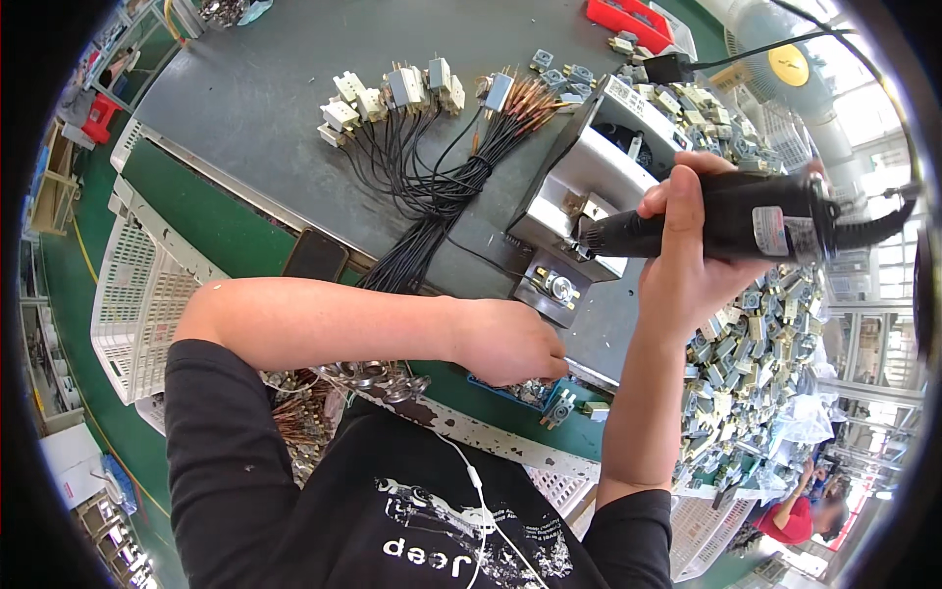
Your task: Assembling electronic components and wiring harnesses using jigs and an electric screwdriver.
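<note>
My right hand (692, 240) is wrapped around a black corded electric screwdriver (756, 221). Its narrow end reaches the front of a metal box-shaped fixture (559, 182). My left hand (510, 344) is closed, fingers curled down at the edge of a blue tray (525, 391) of small parts. Whatever those fingers pinch is hidden. Just beyond the left hand, a plug part with metal pins (555, 286) sits on a small metal block. A loose grey plug part (557, 407) lies beside the tray.
A bundle of black cables (442, 187) with grey and white plug ends lies across the grey table (265, 98). Loose plug parts (751, 363) are heaped on the right. A dark phone (316, 257) rests at the table's edge. White crates (147, 294) stand left; a fan (785, 64) is far right.
</note>
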Demonstrator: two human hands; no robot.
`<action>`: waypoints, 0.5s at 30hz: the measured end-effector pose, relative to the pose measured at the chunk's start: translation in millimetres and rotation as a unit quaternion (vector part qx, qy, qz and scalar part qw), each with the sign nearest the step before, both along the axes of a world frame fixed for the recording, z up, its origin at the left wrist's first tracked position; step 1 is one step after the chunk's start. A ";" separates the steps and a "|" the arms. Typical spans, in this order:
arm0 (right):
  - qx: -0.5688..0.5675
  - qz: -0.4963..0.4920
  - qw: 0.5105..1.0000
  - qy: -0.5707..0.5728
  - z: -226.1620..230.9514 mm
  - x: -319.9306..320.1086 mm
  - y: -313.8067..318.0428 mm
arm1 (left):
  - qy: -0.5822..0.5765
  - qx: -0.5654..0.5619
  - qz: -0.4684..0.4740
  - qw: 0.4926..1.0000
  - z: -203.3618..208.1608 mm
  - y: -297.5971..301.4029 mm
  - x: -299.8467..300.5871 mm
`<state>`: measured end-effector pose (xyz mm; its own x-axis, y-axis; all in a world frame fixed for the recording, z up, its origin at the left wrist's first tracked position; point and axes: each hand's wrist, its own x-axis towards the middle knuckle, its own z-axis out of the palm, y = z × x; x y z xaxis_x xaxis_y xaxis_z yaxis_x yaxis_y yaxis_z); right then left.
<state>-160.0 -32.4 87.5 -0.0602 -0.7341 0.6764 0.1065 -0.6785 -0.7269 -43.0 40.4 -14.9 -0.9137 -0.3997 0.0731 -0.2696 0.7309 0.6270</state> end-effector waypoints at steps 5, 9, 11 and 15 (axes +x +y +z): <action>0.055 0.151 0.986 0.043 5.5 -18.1 -25.5 | -0.006 -0.008 -0.004 1.000 2.6 -0.6 -1.8; 0.077 0.054 0.995 0.014 5.8 1.3 -15.3 | 0.023 -0.007 0.005 1.000 0.6 -5.2 0.0; 0.051 0.034 0.998 -0.001 1.4 2.1 -12.5 | 0.038 -0.001 0.006 0.999 1.2 -7.9 1.7; 0.030 0.049 0.998 0.037 3.6 -4.9 -8.7 | 0.055 -0.008 0.015 0.998 9.4 -15.4 8.6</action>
